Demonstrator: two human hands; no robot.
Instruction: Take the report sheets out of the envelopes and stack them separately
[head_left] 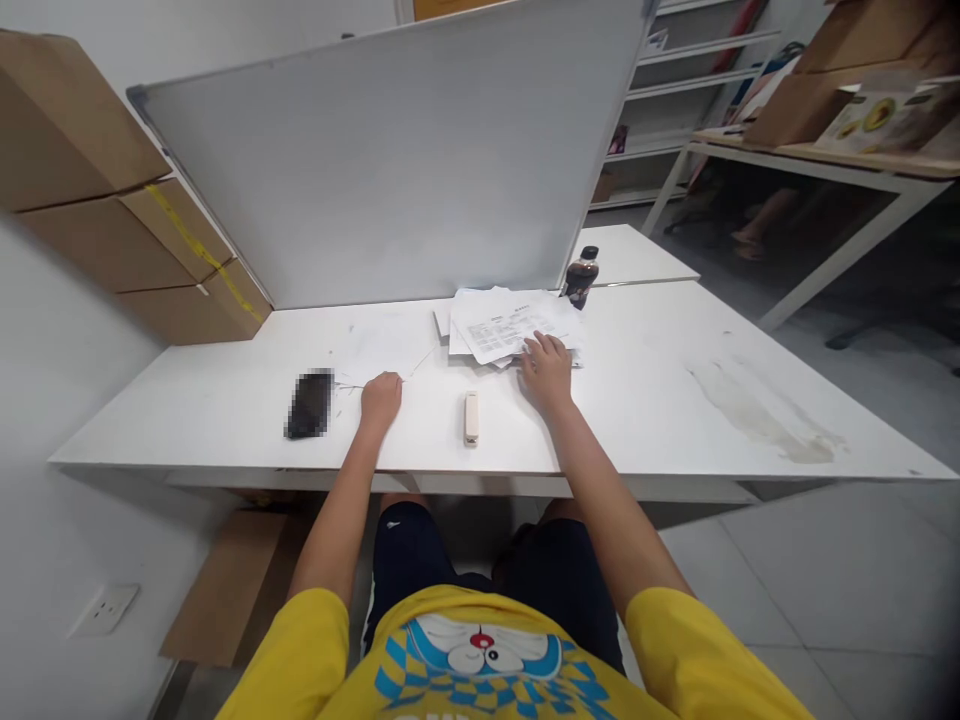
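My left hand (380, 398) rests on the white table (637, 400) with its fingers curled on the near edge of a white sheet of paper (379, 345). My right hand (547, 368) lies with fingers spread on the near edge of a loose pile of printed papers (504, 325). A white stapler (471, 417) lies between my two hands, touched by neither. A dark phone (309, 403) lies just left of my left hand.
A dark drink bottle (581, 276) stands behind the paper pile. A whiteboard (390, 160) leans upright along the table's far edge. Stacked cardboard boxes (127, 210) sit at the left. A stain (757, 410) marks the right of the table. Another table with boxes (847, 130) stands far right.
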